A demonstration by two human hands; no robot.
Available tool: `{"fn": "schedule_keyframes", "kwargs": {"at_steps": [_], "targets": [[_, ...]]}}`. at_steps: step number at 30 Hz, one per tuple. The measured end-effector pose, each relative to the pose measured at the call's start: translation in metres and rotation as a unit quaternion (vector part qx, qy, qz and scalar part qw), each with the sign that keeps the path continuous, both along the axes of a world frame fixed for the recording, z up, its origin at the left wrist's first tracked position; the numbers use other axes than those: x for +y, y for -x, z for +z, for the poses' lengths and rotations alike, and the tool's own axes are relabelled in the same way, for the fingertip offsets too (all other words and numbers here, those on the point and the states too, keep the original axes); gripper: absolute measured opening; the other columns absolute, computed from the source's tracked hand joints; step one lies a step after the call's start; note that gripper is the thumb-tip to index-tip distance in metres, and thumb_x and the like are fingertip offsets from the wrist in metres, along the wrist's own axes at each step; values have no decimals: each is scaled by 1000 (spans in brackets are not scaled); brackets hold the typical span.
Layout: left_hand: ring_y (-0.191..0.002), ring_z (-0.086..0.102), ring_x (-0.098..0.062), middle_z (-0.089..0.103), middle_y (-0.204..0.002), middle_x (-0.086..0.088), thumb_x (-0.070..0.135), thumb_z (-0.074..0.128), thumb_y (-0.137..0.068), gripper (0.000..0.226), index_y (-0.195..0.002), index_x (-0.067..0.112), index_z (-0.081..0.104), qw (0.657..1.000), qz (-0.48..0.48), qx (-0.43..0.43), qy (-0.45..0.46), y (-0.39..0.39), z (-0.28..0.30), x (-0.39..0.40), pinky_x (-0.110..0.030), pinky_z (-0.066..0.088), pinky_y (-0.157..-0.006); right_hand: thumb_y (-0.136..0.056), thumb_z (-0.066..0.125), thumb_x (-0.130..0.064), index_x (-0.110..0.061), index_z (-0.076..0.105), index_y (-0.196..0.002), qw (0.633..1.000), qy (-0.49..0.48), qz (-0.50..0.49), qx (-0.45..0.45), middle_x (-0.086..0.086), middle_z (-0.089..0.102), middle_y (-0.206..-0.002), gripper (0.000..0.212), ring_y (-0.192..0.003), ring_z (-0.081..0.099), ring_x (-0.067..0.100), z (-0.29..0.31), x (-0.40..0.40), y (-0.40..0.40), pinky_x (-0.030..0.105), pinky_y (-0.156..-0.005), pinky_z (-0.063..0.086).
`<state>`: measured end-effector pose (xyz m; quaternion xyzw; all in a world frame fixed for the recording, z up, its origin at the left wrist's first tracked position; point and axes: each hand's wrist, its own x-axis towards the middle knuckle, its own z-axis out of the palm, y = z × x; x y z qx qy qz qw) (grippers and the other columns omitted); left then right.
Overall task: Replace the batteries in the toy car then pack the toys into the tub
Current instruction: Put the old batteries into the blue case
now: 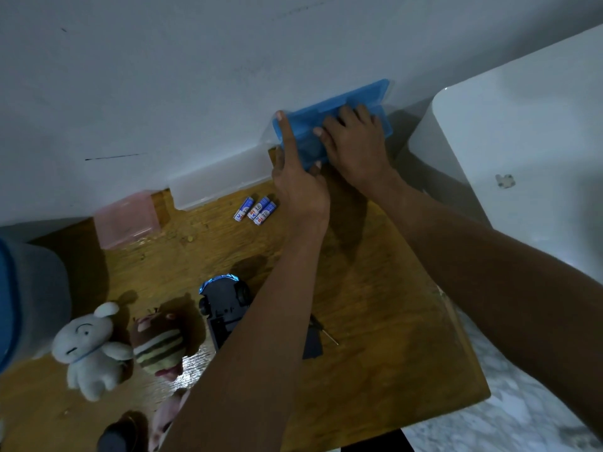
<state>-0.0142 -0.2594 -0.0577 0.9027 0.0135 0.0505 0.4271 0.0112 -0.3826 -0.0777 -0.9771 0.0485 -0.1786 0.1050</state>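
My left hand (298,187) pinches the blue case (329,125) edge; my right hand (354,138) presses flat, so I should open it slowly.

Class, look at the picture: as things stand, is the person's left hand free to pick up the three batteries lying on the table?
Probably not yet. The left hand holds the blue case with the right hand. The batteries lie uncovered just beside it.

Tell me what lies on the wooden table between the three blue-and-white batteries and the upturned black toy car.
Nothing: head view shows bare wooden table between the batteries and the toy car.
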Motion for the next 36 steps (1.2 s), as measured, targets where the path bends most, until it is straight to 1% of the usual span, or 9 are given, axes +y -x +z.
{"fn": "schedule_keyframes", "kwargs": {"at_steps": [7,11,15,20,22,26,29,33,36], "targets": [[-113,64,-25,59,-132,-11,-3,65,-90,93,-162,27,15,1000,2,5,-1,-1,2,0,-29,57,-88,-103,36,-41,-12,56,-110,998,-44,7,41,13,62,-109,36,-103,55,32,4,7,14,49,-91,42],[-113,64,-25,59,-131,-13,0,65,-92,93,-162,30,12,1000,6,13,1,1,3,1,-35,59,-89,-103,35,-36,-11,53,-111,999,27,14,37,15,58,-112,33,-101,54,34,-1,10,24,49,-86,43],[-110,66,-24,61,-129,-13,9,64,-97,85,-162,30,15,1000,10,1,10,1,5,-1,-34,60,-87,-105,32,-41,-11,54,-109,998,31,3,45,16,57,-111,37,-100,53,34,1,13,26,49,-85,41],[-105,63,-16,61,-129,-10,1,64,-93,90,-162,32,14,1000,3,8,8,0,4,2,1,44,-73,-103,41,-39,-13,61,-107,999,-31,6,-15,11,62,-108,33,-104,56,30,3,11,32,46,-88,43],[-111,63,-19,60,-130,-11,-5,61,-91,93,-162,31,13,1000,-2,13,9,1,5,2,-2,43,-80,-100,51,-37,-15,63,-111,994,-87,-8,-66,9,64,-109,28,-103,58,28,9,8,31,42,-87,46],[-121,62,-25,59,-135,-13,-6,61,-91,92,-162,28,14,1000,-6,9,23,4,7,1,-30,53,-94,-97,56,-38,-21,61,-130,990,-107,-50,-77,10,63,-113,36,-105,57,29,23,0,25,36,-83,44],[-125,59,-25,55,-141,-13,-5,65,-90,90,-162,26,18,999,-11,0,35,6,9,0,-26,50,-96,-93,59,-38,-25,63,-127,993,-82,-52,-60,11,60,-113,37,-104,55,30,29,-4,24,38,-81,45],[-138,46,-25,42,-153,-15,-8,65,-89,82,-157,19,30,999,-15,-6,36,8,8,3,-13,34,-104,-89,62,-39,-28,65,-112,994,-47,-67,-68,2,61,-128,26,-120,54,30,28,-8,25,44,-91,37],[-138,45,-29,42,-151,-18,-6,64,-90,68,-151,15,41,999,-13,2,31,9,9,6,-12,29,-107,-89,64,-34,-27,64,-109,995,-51,-52,-65,-4,67,-119,21,-122,54,26,23,-8,32,51,-93,37]]}}
